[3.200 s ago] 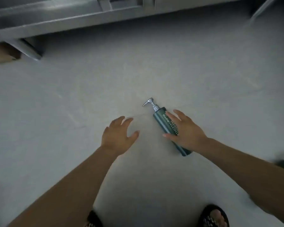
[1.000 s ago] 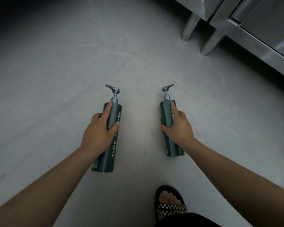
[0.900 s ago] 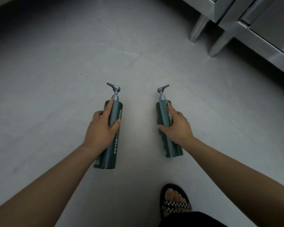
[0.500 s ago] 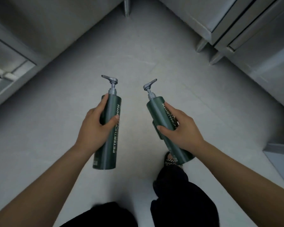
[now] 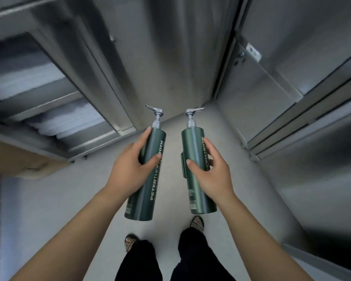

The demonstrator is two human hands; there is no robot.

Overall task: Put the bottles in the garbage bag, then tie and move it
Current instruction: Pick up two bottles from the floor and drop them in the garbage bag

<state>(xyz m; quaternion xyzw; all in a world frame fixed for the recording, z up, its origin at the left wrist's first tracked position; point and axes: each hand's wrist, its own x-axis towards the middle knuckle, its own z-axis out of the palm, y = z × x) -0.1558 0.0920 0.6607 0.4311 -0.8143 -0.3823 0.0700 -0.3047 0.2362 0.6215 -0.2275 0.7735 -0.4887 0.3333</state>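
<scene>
I hold two dark green pump bottles with grey dispenser heads upright in front of me, above the floor. My left hand point(image 5: 130, 169) is wrapped around the middle of the left bottle point(image 5: 148, 189). My right hand point(image 5: 209, 173) grips the right bottle point(image 5: 193, 151) at about the same height. The bottles stand side by side, a small gap apart, pump heads pointing up and away from me. No garbage bag is in view.
Stainless steel cabinets point(image 5: 101, 63) close in ahead and on the left, with an open shelf holding white stacked items point(image 5: 55, 120). More steel units point(image 5: 304, 98) line the right. A brown cardboard box point(image 5: 14, 159) sits at the left. My legs and sandals point(image 5: 197, 222) stand on the grey floor point(image 5: 49, 199).
I have straightened up from the floor with a bottle in each hand. The view has lifted toward the cabinets and the right bottle has been turned upright.
</scene>
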